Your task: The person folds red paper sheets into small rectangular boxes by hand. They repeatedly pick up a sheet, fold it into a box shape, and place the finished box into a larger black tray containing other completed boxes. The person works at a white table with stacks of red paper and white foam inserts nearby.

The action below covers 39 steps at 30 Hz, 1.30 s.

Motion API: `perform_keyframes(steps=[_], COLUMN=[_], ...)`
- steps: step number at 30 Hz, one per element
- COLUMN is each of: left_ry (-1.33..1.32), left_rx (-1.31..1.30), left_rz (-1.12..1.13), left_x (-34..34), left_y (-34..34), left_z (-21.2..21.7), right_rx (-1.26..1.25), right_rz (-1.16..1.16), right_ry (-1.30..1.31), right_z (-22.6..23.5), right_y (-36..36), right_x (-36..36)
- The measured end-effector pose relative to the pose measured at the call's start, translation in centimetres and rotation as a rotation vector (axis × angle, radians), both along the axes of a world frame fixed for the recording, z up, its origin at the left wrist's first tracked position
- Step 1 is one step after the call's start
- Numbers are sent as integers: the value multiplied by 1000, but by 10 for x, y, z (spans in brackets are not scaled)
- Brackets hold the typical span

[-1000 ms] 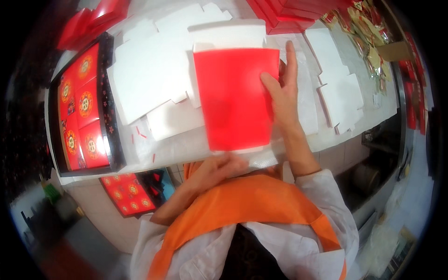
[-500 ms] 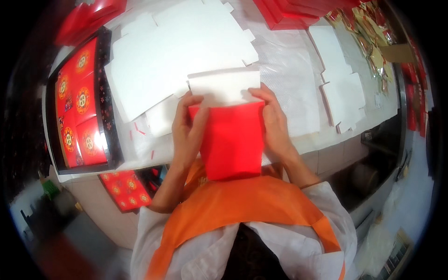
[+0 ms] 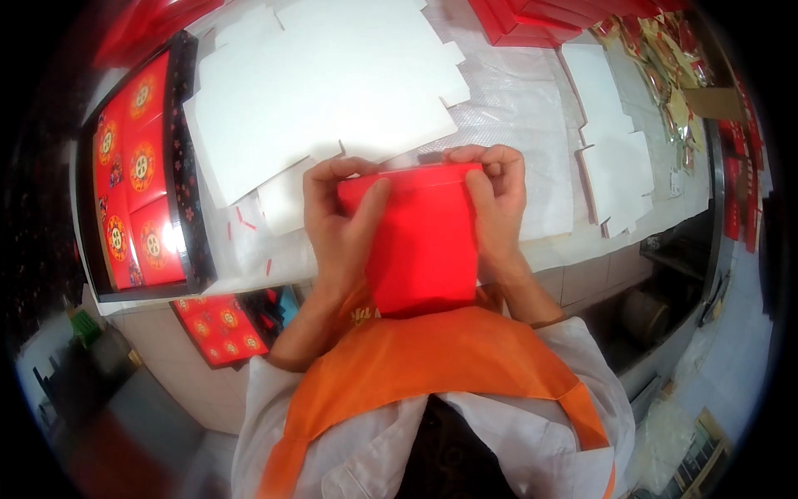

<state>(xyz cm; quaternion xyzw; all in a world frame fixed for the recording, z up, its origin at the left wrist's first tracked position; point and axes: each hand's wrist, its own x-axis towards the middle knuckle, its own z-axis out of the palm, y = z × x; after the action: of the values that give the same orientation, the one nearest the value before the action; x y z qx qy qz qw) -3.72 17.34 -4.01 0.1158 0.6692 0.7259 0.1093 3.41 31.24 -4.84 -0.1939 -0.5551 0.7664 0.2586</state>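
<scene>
A red cardboard box (image 3: 422,241) is held upright against my orange apron, its plain red side turned up to me. My left hand (image 3: 341,204) grips its upper left corner, thumb pressed on the red face and fingers curled over the far edge. At the upper right corner my right hand (image 3: 497,195) pinches the edge, thumb in front and fingers bent behind. The top edge of the box is folded over, and its white inside does not show. Beyond it on the table lie flat white box blanks (image 3: 324,83), stacked with slots and tabs along their edges.
At the left stands a black-rimmed tray (image 3: 187,175) of red patterned boxes. More white blanks (image 3: 611,141) lie at the right, near several wrapped packets (image 3: 657,66). Red boxes (image 3: 524,25) stand at the back. Below the table's left edge are further red patterned boxes (image 3: 220,328).
The white flap that stood up behind the box has been folded down out of sight. Both hands have moved in along the top edge, fingers now curled over it.
</scene>
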Motion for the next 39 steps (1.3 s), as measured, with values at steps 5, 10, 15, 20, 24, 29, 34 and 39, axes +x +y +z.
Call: perform_keyframes(steps=[5, 10, 15, 20, 24, 29, 34, 39], left_ry=[-16, -10, 60, 78, 127, 256, 436, 266], left_rx=[-201, -84, -121, -117, -138, -312, -710, -571], left_rz=[-21, -90, -41, -11, 18, 1, -810, -656], left_x=[-4, -7, -4, 1, 3, 0, -45, -89], left_y=[0, -4, -3, -4, -7, -6, -1, -18], left_z=[13, -2, -3, -6, -10, 0, 55, 75], right_rx=[38, 59, 68, 32, -29, -75, 370, 657], right_rz=[38, 87, 76, 81, 81, 77, 295, -44], right_ry=[-143, -126, -116, -104, -65, -148, -33, 80], right_z=[19, 11, 9, 5, -1, -1, 19, 20], right_y=[6, 9, 7, 6, 5, 5, 17, 95], right_x=[-4, -2, -2, 1, 3, 1, -1, -17])
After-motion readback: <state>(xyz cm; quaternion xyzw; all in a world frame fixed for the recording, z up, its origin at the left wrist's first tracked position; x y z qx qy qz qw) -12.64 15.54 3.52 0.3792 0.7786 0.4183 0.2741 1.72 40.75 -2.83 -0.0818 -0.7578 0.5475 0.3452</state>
